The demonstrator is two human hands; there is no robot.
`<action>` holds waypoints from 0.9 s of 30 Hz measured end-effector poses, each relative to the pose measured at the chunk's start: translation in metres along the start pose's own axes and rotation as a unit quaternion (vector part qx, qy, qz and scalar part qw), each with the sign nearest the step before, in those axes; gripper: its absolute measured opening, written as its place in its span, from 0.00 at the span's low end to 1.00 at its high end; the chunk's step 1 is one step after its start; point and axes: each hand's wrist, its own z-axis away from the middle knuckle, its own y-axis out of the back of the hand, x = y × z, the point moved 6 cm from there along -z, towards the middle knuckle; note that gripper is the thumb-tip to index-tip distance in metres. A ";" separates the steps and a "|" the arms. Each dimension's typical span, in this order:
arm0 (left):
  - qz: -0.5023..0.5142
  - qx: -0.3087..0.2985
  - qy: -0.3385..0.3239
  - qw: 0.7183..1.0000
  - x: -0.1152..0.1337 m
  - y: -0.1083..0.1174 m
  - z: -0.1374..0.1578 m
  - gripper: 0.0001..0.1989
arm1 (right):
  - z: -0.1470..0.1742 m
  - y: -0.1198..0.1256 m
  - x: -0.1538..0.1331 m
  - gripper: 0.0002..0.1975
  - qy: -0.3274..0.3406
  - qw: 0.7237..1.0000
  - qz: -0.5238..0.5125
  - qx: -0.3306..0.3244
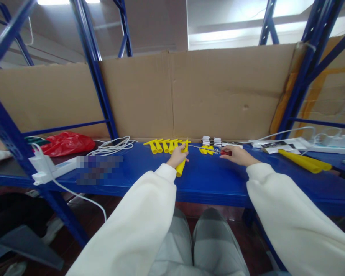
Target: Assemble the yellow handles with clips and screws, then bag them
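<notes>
My left hand (178,155) is closed around a yellow tapered tube (180,168), its wider open end toward me and a narrow crosspiece at its far end. Fingers closed, my right hand (235,155) grips the red handle of a screwdriver (225,153). The long metal shaft points left, its tip close to the tube's far end; whether it touches cannot be made out. Small yellow pieces (207,150) lie on the blue shelf just beyond the shaft. Left of my left hand, several similar yellow tubes with crosspieces (163,146) lie in a row.
Stacked white-and-black packets (211,141) stand behind the small pieces. Larger yellow tubes (303,161) lie at right near white power strips (333,145). A white cable coil (115,145), a red bag (70,143) and another power strip (57,168) are at left. Cardboard (218,96) backs the blue shelf (212,180).
</notes>
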 end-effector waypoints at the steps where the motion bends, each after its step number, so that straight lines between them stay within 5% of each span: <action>1: -0.001 0.001 -0.002 1.000 0.000 0.000 0.000 0.31 | 0.000 0.001 0.001 0.09 -0.011 1.000 0.009 0.010; 27: 0.004 -0.005 0.009 1.000 0.000 -0.001 0.001 0.31 | 0.005 0.008 -0.010 0.09 -0.020 0.996 0.090 0.010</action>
